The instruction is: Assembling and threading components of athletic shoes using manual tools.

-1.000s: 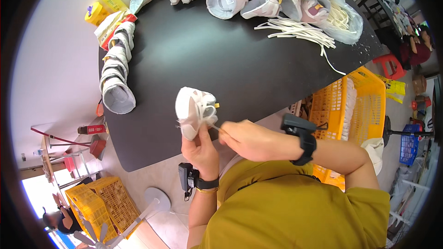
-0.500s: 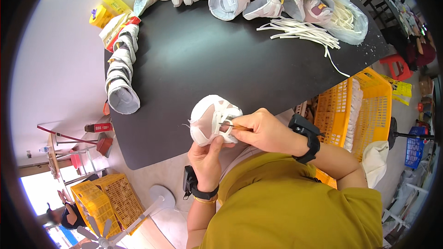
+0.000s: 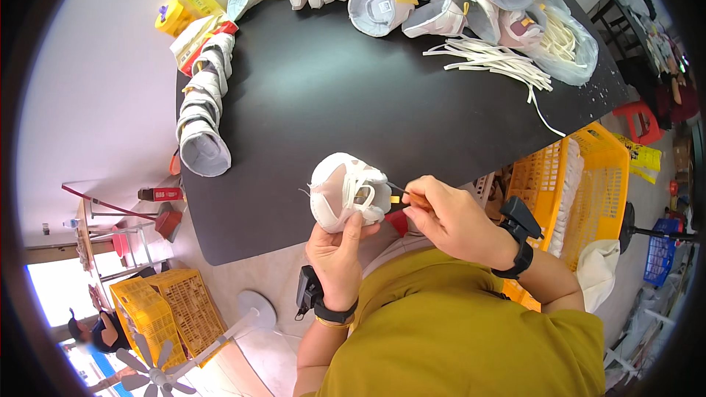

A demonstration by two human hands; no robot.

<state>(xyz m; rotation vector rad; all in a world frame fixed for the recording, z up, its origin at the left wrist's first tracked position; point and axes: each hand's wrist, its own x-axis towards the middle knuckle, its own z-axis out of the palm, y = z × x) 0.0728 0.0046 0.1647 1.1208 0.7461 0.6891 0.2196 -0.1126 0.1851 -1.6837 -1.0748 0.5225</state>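
Note:
My left hand grips a white and pale pink shoe upper from below, thumb pressed against its front near the laces. White lace loops cross the upper's opening, and a small yellow tab sticks out at its right side. Just right of the upper, my right hand is closed round the wooden handle of a thin hooked tool or awl. Its dark slim shaft points left toward the upper; I cannot tell whether the tip touches it.
On the dark table, a row of shoe uppers lines the left edge. More uppers and a bundle of white laces lie at the far side. Yellow crates stand at right; a fan is lower left.
My right hand has drawn the tool back to the right, out from the lace area. The left hand still holds the shoe upper, with the lace loops now showing more plainly.

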